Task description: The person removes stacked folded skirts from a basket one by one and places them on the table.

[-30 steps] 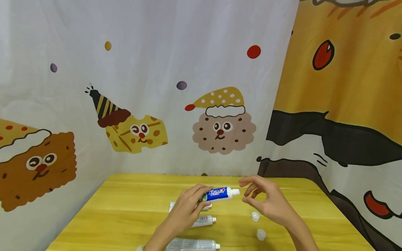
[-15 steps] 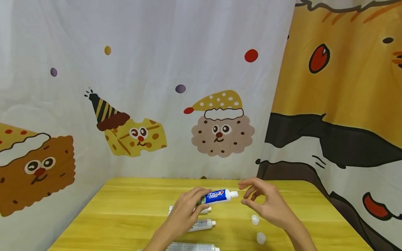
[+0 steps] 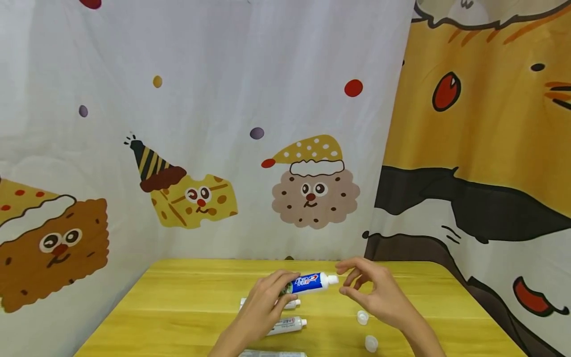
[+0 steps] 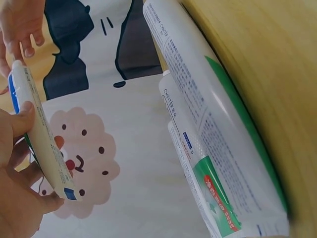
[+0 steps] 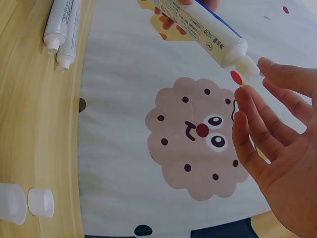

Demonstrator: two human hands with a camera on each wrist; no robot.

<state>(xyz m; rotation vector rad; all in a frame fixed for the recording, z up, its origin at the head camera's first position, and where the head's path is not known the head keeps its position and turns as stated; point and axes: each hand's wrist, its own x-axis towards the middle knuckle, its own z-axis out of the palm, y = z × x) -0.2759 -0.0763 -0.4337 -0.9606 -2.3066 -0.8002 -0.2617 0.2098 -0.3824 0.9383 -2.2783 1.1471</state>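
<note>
My left hand (image 3: 263,300) grips a blue and white toothpaste tube (image 3: 309,283) above the table, its narrow white end (image 3: 332,279) pointing right. In the left wrist view, the thumb and fingers of that hand wrap the tube from both sides. My right hand (image 3: 379,292) hovers just beyond the white end, thumb and fingers bent loosely and spread apart with nothing between them. The right wrist view puts the thumb very near the white tip (image 5: 246,67); whether they touch, I cannot tell.
Below the left hand lie several other toothpaste tubes, including a silver-white one (image 3: 287,325) and one at the near edge (image 3: 273,354). Two white caps (image 3: 363,318) (image 3: 371,343) sit on the yellow wooden table (image 3: 178,302) to the right. A cartoon-printed curtain (image 3: 200,124) hangs behind.
The view has tilted slightly up, so the table sits lower in the picture. My right hand has come slightly closer to the tube's white end; the left hand keeps its grip.
</note>
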